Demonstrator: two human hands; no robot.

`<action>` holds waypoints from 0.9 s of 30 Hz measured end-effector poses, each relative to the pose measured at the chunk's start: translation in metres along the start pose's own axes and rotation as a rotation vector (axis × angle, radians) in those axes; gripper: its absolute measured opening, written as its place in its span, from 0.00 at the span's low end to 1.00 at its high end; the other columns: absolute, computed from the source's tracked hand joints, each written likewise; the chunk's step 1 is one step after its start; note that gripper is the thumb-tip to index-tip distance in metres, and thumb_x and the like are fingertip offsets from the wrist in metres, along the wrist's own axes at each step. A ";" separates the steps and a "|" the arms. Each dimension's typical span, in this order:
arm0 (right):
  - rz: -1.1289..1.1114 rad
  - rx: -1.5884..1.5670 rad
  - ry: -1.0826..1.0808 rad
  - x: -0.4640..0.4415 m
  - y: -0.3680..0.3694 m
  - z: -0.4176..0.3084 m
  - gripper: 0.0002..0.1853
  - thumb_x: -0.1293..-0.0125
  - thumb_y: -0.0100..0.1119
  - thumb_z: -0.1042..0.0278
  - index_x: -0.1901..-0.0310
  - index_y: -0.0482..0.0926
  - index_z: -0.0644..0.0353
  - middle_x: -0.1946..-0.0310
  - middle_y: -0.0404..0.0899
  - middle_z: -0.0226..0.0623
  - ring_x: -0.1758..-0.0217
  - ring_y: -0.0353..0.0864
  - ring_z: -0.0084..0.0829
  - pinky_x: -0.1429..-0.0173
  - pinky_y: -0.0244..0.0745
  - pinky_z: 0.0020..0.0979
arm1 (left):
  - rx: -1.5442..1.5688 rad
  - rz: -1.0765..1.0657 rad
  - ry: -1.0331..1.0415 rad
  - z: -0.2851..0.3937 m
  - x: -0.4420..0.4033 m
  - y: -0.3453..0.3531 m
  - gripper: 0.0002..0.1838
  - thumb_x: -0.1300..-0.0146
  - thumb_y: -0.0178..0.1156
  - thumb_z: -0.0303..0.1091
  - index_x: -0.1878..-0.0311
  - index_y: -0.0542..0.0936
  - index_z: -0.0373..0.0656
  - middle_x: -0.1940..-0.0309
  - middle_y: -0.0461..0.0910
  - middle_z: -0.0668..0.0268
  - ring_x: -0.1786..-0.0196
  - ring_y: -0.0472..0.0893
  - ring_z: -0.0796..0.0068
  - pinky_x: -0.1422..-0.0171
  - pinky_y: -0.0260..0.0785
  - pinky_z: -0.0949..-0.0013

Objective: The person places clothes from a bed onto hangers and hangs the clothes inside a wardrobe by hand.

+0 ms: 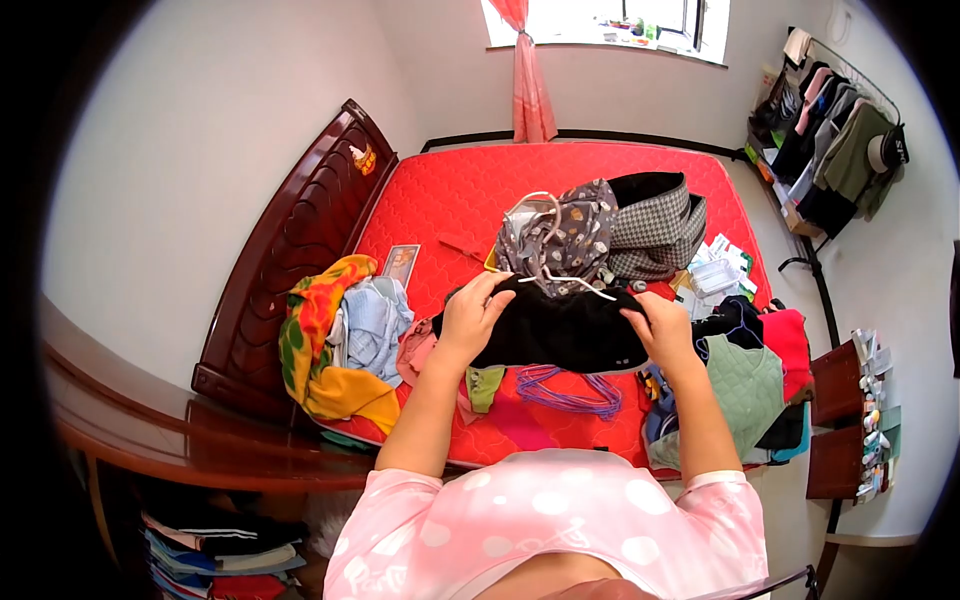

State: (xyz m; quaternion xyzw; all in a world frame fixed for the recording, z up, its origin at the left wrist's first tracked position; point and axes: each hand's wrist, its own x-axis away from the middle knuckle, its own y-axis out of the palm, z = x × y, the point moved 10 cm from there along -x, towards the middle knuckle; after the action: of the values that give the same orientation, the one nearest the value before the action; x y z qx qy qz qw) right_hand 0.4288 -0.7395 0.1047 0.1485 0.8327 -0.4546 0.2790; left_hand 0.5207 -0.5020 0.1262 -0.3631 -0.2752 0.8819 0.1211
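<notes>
A black garment [560, 330] hangs stretched between my two hands above the red bed. My left hand [476, 312] is closed on its upper left edge, the fingers near a white hanger [575, 284] that shows at the top of the garment. My right hand [660, 322] pinches the upper right edge. Just beyond the garment lie a grey patterned bag [580, 225] and a houndstooth fabric box [655, 235]. Purple hangers [570, 392] lie on the bed nearer to me, beside a small green cloth [484, 388].
Colourful clothes [335, 350] are piled at the left by the wooden headboard [290, 250]. At the right lie a green quilted vest [740, 395], a red garment [787, 350] and a clear plastic container [714, 276]. A clothes rack [840, 130] stands by the far right wall.
</notes>
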 end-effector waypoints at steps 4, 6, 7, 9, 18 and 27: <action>0.118 -0.038 0.053 0.006 -0.033 0.020 0.09 0.43 0.64 0.67 0.66 0.77 0.63 0.74 0.76 0.44 0.71 0.77 0.46 0.68 0.70 0.37 | -0.081 0.034 0.000 -0.004 -0.002 -0.010 0.11 0.35 0.55 0.36 0.56 0.78 0.39 0.70 0.73 0.56 0.64 0.75 0.53 0.60 0.67 0.61; 0.145 -0.044 0.065 0.008 -0.044 0.028 0.09 0.42 0.62 0.67 0.67 0.76 0.64 0.75 0.75 0.45 0.71 0.77 0.47 0.69 0.69 0.37 | -0.044 0.086 -0.036 -0.021 0.000 -0.016 0.11 0.35 0.54 0.35 0.57 0.77 0.37 0.70 0.73 0.56 0.64 0.75 0.54 0.60 0.67 0.62; 0.141 -0.052 0.073 0.009 -0.046 0.032 0.09 0.42 0.62 0.67 0.67 0.76 0.65 0.75 0.75 0.46 0.71 0.77 0.48 0.69 0.69 0.38 | -0.019 0.091 -0.042 -0.022 0.002 -0.014 0.11 0.35 0.54 0.35 0.57 0.77 0.37 0.70 0.73 0.56 0.65 0.75 0.54 0.60 0.67 0.62; 0.131 -0.091 0.090 0.012 -0.049 0.041 0.09 0.41 0.61 0.68 0.66 0.76 0.65 0.74 0.75 0.46 0.71 0.76 0.48 0.68 0.69 0.37 | 0.033 0.099 -0.057 -0.021 0.006 -0.011 0.11 0.36 0.55 0.35 0.58 0.77 0.36 0.71 0.72 0.56 0.65 0.74 0.55 0.59 0.66 0.63; 0.078 -0.395 -0.003 0.019 -0.042 0.069 0.12 0.34 0.49 0.70 0.56 0.78 0.66 0.60 0.77 0.44 0.55 0.76 0.42 0.48 0.68 0.32 | -0.054 0.167 -0.167 -0.017 0.039 0.019 0.12 0.38 0.57 0.37 0.64 0.75 0.36 0.70 0.73 0.56 0.64 0.75 0.54 0.58 0.65 0.64; 0.133 -0.107 0.178 0.058 -0.046 0.083 0.05 0.41 0.56 0.74 0.66 0.71 0.65 0.70 0.70 0.45 0.63 0.71 0.47 0.57 0.67 0.39 | 0.456 0.041 -0.402 -0.054 0.073 0.048 0.11 0.40 0.63 0.32 0.57 0.76 0.36 0.65 0.78 0.66 0.58 0.77 0.76 0.50 0.66 0.74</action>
State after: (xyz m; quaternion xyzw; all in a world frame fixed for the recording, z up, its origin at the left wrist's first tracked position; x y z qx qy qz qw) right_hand 0.3867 -0.8346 0.0658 0.2279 0.8656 -0.3751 0.2411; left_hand 0.5068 -0.4899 0.0248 -0.1500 -0.0813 0.9774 0.1249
